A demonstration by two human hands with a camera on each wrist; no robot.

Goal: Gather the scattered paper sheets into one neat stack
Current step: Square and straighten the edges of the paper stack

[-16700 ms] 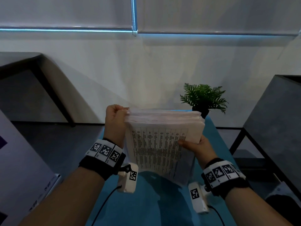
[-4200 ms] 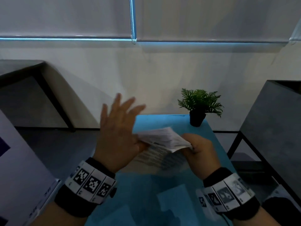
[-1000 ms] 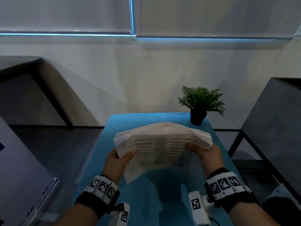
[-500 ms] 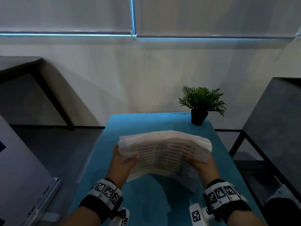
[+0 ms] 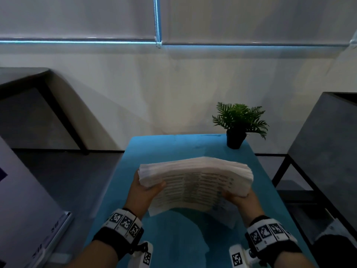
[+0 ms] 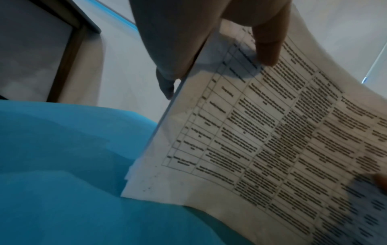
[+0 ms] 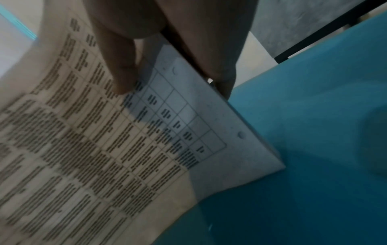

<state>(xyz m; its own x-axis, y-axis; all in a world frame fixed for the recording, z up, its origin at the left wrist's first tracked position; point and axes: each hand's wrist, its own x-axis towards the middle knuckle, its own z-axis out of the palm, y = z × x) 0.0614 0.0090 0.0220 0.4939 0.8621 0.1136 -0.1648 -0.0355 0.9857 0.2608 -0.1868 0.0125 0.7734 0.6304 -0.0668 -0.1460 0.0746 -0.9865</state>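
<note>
Here, a paper stack held at both ends above the table

Both hands hold the thick stack of white printed paper sheets (image 5: 195, 180) in the air over the long teal-blue table (image 5: 168, 147), its long side running across the view. The left hand (image 5: 144, 192) grips the stack's left end: the thumb lies on the near, printed face while the fingers wrap behind it (the left wrist view shows the thumb tip pressed onto the table of text, with the fingers beyond the paper's edge). The right hand (image 5: 239, 197) grips the right end the same way, thumb on the printed face and fingers behind. So the stack spans between the two grips, bowed a little upward in the middle, with its upper edges roughly level and its lower sheets hanging loose below the hands; a few bottom corners stick out unevenly near the right hand. At the table's far right corner stands a small green fern in a black pot (image 5: 236, 128), well apart from the paper.
</note>
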